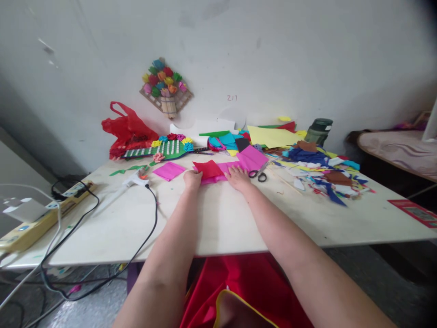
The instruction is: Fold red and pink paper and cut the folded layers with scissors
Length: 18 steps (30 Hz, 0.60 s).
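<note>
A strip of pink crepe paper (223, 168) lies on the table in front of me, with a red paper piece (208, 169) on top of it. My left hand (193, 179) is closed at the left edge of these sheets, its thumb by the red corner. Spread flat, my right hand (238, 177) presses on the pink strip's right part. Scissors with black handles (261, 177) lie just right of that hand, their blades partly under paper. Another pink sheet (252, 157) is behind it, and a separate pink square (169, 171) rests left of my left hand.
A white glue gun (137, 178) with a black cord lies at left, near a power strip (51, 218). Behind are a red plastic bag (128, 127), a green flower-trimmed craft (160, 150) and yellow paper (271, 136). Paper scraps (336, 177) and a dark bottle (318, 131) are at right.
</note>
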Available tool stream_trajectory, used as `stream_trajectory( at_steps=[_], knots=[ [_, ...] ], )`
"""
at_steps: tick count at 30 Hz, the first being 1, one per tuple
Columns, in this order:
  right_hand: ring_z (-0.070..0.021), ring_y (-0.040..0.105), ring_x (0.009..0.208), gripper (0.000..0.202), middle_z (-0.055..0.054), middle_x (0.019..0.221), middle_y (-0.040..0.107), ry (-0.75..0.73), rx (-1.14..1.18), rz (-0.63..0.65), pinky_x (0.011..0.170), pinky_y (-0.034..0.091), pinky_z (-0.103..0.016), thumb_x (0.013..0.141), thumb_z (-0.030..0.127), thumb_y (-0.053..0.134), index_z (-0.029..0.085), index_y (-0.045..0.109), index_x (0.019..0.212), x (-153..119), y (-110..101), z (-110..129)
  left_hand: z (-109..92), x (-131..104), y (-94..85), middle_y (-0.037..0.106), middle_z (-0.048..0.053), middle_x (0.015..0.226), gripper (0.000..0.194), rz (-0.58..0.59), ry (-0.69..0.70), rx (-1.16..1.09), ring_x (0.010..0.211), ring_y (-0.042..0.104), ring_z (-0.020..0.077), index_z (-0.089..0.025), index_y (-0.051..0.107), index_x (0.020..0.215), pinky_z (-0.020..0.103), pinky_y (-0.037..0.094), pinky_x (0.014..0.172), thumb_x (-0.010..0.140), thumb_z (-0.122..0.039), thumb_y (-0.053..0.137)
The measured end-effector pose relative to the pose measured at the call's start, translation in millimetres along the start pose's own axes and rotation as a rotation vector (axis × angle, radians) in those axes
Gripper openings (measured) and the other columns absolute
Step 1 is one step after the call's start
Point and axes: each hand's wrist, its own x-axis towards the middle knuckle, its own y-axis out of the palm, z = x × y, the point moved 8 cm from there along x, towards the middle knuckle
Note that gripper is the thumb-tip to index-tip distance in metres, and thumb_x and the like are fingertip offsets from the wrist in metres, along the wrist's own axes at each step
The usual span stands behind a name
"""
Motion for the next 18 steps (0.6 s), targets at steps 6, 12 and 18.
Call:
stream_trajectory(
  at_steps=[6, 12, 18],
  knots=[
    [-0.0344, 0.007, 0.138, 0.064, -0.009, 0.152, 0.015, 0.117, -0.046, 0.012, 0.106, 0.006, -0.058, 0.090, 0.050, 0.019, 0.018, 0.022, 0.145, -3.7, -2.2, -8.6, -1.7, -0.5, 2.3, 0.067, 0.006, 0.069, 0.015, 0.013, 0.039, 0.014, 0.068, 0.062, 0.0173, -0.013, 0.071, 0.074, 0.023, 0.042, 0.061, 0.067, -0.024, 0.064],
    [-0.0338, 0.009, 0.138, 0.066, -0.012, 0.152, 0.016, 0.125, -0.079, 0.009, 0.106, 0.008, -0.058, 0.089, 0.051, 0.026, 0.017, 0.022, 0.145, -4.9, -5.7, -11.5, -8.4, -4.5, 2.3, 0.068, 0.005, 0.071, 0.014, 0.053, 0.067, 0.035, 0.071, 0.063, 0.0169, -0.014, 0.071, 0.076, 0.022, 0.044, 0.065, 0.065, -0.020, 0.066],
    [-0.0240, 0.016, 0.138, 0.056, -0.010, 0.150, 0.024, -0.134, -0.059, -0.181, 0.113, 0.009, -0.042, 0.085, 0.023, 0.043, 0.011, 0.035, 0.139, -6.7, -20.3, 11.0, -11.7, -7.3, 1.8, 0.070, 0.007, 0.077, 0.018, 0.072, 0.085, 0.034, 0.076, 0.064, 0.0182, -0.014, 0.072, 0.082, 0.023, 0.045, 0.070, 0.066, -0.018, 0.065]
  ],
)
